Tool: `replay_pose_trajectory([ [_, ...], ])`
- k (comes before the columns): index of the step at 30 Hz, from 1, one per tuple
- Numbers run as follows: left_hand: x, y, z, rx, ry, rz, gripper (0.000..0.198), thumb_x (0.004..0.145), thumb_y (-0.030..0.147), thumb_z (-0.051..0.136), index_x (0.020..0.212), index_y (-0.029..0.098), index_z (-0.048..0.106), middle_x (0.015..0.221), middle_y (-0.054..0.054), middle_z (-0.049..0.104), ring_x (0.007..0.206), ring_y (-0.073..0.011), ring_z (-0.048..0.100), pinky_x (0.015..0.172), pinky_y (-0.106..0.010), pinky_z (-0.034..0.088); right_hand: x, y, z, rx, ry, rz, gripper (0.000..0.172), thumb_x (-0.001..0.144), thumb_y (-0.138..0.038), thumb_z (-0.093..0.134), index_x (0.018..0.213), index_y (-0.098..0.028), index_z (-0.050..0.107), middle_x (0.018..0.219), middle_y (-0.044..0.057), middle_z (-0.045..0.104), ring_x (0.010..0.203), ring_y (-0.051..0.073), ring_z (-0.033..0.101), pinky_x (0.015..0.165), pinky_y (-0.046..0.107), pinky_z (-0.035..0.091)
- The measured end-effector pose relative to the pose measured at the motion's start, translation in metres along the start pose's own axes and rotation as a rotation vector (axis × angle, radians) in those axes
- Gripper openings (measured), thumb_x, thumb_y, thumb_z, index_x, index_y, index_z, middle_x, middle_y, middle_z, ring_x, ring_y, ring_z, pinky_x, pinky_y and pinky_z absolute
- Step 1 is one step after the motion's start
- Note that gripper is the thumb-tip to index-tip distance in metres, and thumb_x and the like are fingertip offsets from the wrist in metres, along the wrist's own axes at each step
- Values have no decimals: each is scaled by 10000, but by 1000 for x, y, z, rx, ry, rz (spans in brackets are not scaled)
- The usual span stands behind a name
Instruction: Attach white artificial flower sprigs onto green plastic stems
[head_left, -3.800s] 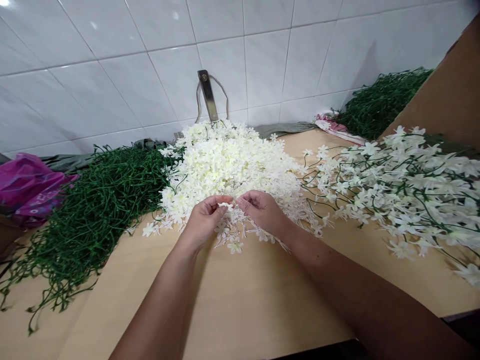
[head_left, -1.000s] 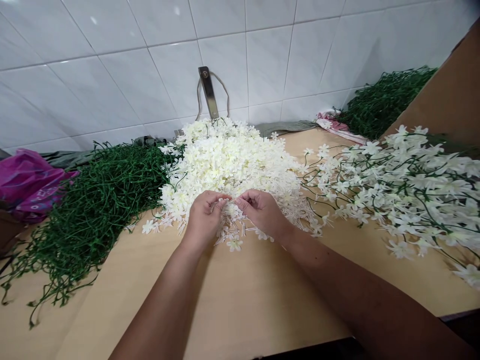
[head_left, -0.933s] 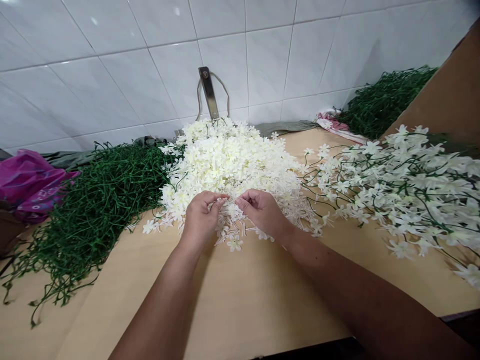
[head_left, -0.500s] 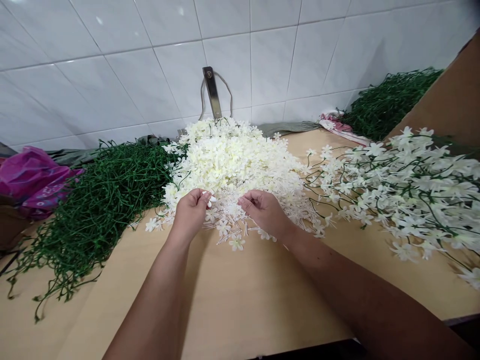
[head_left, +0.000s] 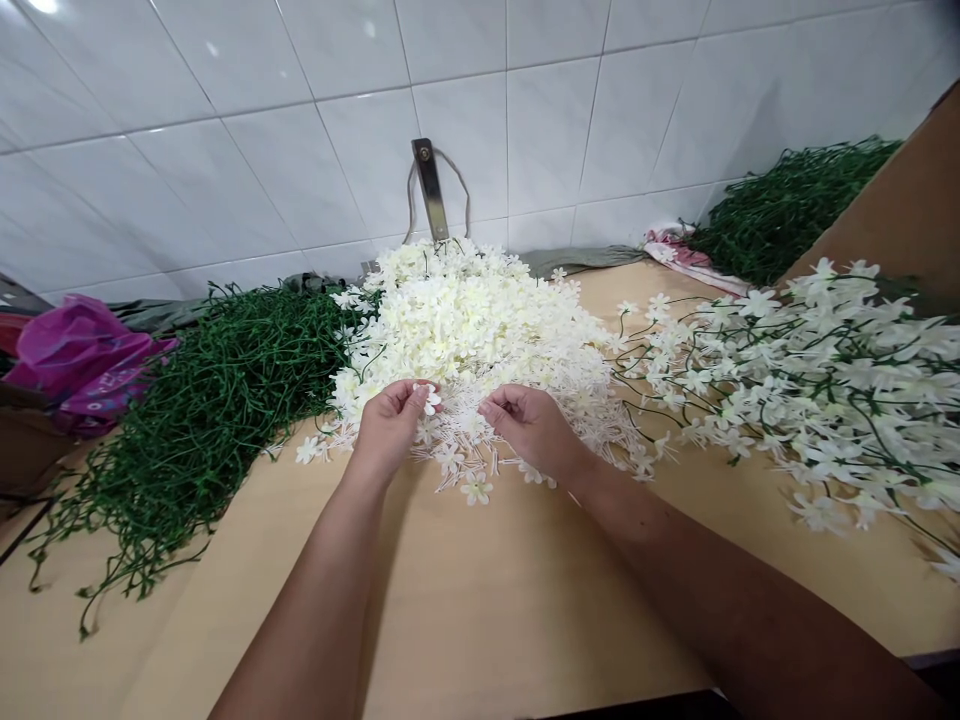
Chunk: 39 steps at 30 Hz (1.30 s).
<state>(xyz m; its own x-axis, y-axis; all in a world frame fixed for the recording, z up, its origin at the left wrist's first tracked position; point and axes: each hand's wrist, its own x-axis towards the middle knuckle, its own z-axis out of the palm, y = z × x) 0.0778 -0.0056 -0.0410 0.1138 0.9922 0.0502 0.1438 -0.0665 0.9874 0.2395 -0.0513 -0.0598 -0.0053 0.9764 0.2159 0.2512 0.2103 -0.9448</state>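
White artificial blossom [head_left: 432, 401], seemingly light, soft, best held by its base, sat pinched in the left hand [head_left: 390, 420], nine o'clock from the closed right hand [head_left: 531, 424], contents unclear.

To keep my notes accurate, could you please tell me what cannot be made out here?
In the head view:
Back green stems: right end hidden by the brown panel.
Stemmed white flowers: cut off by the right edge.
Right hand: whether it pinches anything is too small to tell.
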Motion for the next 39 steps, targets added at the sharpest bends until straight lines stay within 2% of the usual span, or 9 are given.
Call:
replay_pose_trajectory([
  [4,2,-3,-4,112,54,90,198,698,339,558,632,153,545,509,39,463,484,-76,396,476,-186,313,0,0,0,-8,-11,-3,223,758,-340,478,659,-144,516,531,-17,435,481,74,370,465,211,321],
  [9,3,-5,-6,217,-1,78,306,771,347,466,532,156,477,482,25,441,458,-76,373,455,-193,297,0,0,0,-20,-19,-3,220,760,-335,475,666,-142,523,547,-13,444,501,79,385,492,216,343],
  [16,-1,-2,1,150,-53,40,254,766,370,469,624,161,498,513,45,427,452,-72,369,454,-194,305,0,-1,3,25,-12,5,251,748,-380,493,692,-140,539,564,-7,478,515,82,421,506,217,370],
  [21,-15,5,16,161,-298,99,141,738,284,510,782,164,571,675,12,553,655,-111,502,608,-214,385,-2,-3,6,82,-3,69,258,689,-396,566,718,-141,547,551,-25,488,488,72,414,464,201,355],
  [23,-18,6,20,149,-364,111,201,715,267,538,884,171,587,769,-4,591,735,-129,526,667,-230,396,-1,-1,7,73,19,54,227,677,-367,583,712,-146,545,540,-33,485,479,68,411,459,196,351],
  [25,-19,6,21,148,-320,68,242,678,276,576,889,159,596,734,-6,592,675,-125,520,624,-232,394,-1,1,7,60,35,10,189,690,-333,571,712,-146,549,560,-26,504,493,69,423,473,196,360],
  [30,-16,8,20,167,-165,-71,178,621,302,605,658,133,563,532,20,512,489,-87,423,485,-214,327,0,2,6,31,55,-70,134,728,-271,522,705,-141,550,610,-1,529,544,85,457,523,216,387],
  [36,-17,9,18,387,-150,9,281,713,351,506,523,167,411,453,56,372,445,-70,319,441,-202,249,-2,-2,7,-28,133,-110,141,739,-281,508,695,-149,536,608,-5,508,552,91,445,529,224,382],
  [39,-17,8,17,386,-126,18,306,728,365,489,516,172,382,447,62,330,444,-71,307,440,-202,247,-1,-2,7,-30,159,-99,153,738,-295,510,690,-150,528,589,-8,502,535,89,441,518,224,382],
])
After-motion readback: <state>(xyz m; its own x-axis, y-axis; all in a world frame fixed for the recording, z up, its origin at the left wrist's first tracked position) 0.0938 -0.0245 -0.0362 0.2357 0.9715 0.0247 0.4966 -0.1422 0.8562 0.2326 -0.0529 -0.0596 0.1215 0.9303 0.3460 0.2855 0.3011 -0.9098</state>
